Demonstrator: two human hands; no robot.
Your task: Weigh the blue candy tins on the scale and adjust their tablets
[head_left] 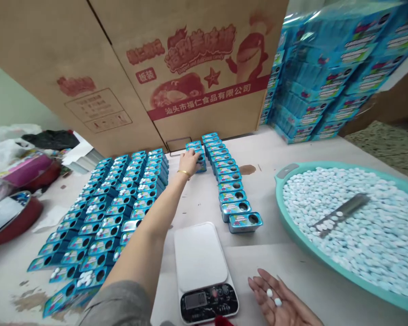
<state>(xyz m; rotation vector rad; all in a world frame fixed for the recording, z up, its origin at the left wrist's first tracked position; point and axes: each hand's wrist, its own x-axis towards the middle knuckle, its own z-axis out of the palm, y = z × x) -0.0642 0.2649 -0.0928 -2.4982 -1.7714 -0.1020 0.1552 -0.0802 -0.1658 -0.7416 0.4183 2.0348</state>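
My left hand point(189, 162), with a gold bracelet on the wrist, reaches forward and closes over a small blue tin point(201, 166) at the end of a short stack. Rows of open blue tins point(122, 203) stand to its left, some holding white candies. A long double line of tins point(228, 185) runs to its right. My right hand point(275, 301) lies palm up near the bottom edge, with two white candies point(274, 297) on the palm. A digital kitchen scale point(200, 258) sits between my hands.
A teal basin point(313, 246) at right holds pale blue candies and a metal scraper point(342, 213). A large printed carton point(190, 68) stands behind the table point(197, 213). Shrink-wrapped tin stacks point(326, 72) rise at back right. Bags and red pots point(13, 222) lie at left.
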